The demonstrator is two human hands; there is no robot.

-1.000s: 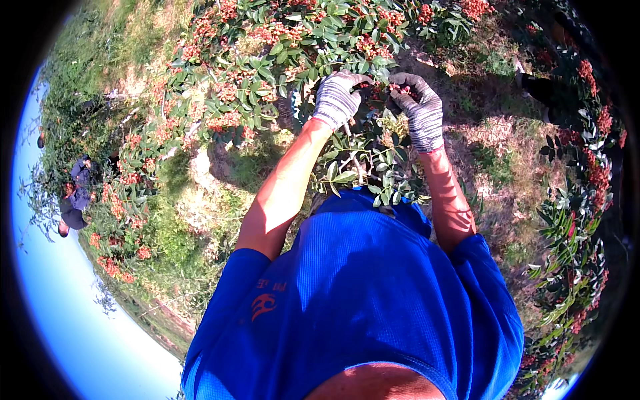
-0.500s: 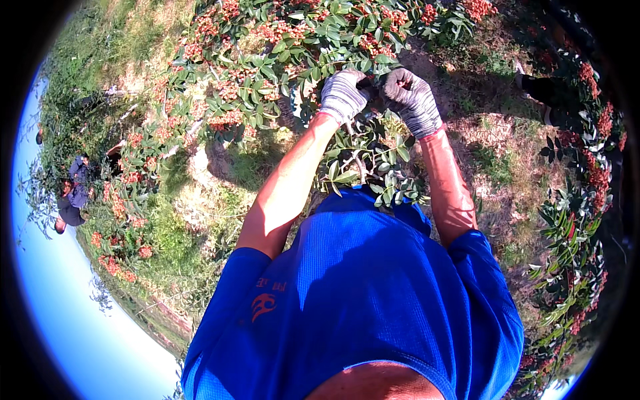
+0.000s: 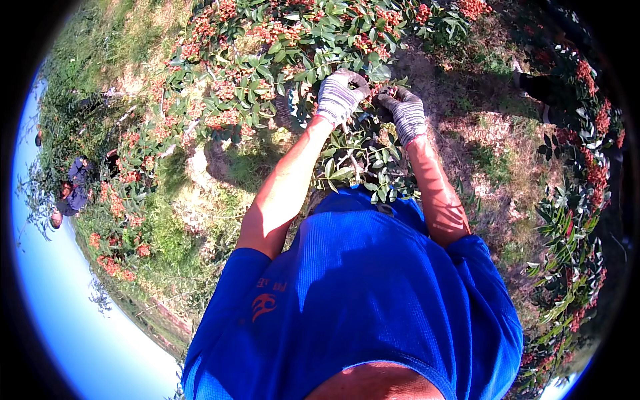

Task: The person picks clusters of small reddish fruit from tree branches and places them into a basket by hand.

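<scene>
We see the gloved left hand point(image 3: 339, 97), fingers curled, near the gloved right hand point(image 3: 407, 115), fingers bent; can't tell if either grips anything. Red berries point(image 3: 364, 44) sit just far of both, leaves point(image 3: 380, 160) nearer us.

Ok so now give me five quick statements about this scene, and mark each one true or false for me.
1. The left hand and the right hand wear striped gloves. True.
2. The wearer's upper body is dressed in yellow. False: the shirt is blue.
3. Red berry clusters hang among green leaves. True.
4. The right hand hangs far apart from the left hand. False: the right hand is close to the left hand, beside the foliage.
5. Another person shows near the left edge of the picture. True.
</scene>
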